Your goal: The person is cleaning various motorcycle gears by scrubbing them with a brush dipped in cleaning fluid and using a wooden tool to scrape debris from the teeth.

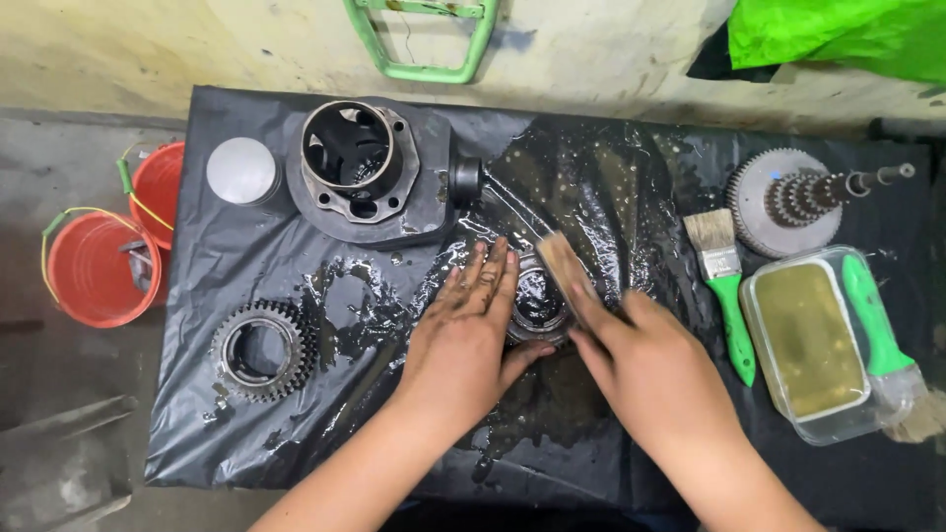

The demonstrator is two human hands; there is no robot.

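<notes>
Round part: a small round metal part (537,310), dark and shiny with oil, lies in the middle of the black plastic sheet (631,197), between the two hands.
Left hand: the left hand (473,330) lies flat, fingers straight and close together, oily, touching the left side of the part.
Right hand: the right hand (641,360) is closed around a brush (564,264); its pale bristles are above the part.
Sheet: wrinkled, wet, with glossy oil puddles.
Gear ring: a toothed steel gear (264,350) lies to the left, apart.
Housing: a grey cast housing (360,167) with a round opening stands behind.
Tray: a clear plastic tray (810,345) holds yellowish liquid, and a green-handled brush (724,286) lies just beside it.
</notes>
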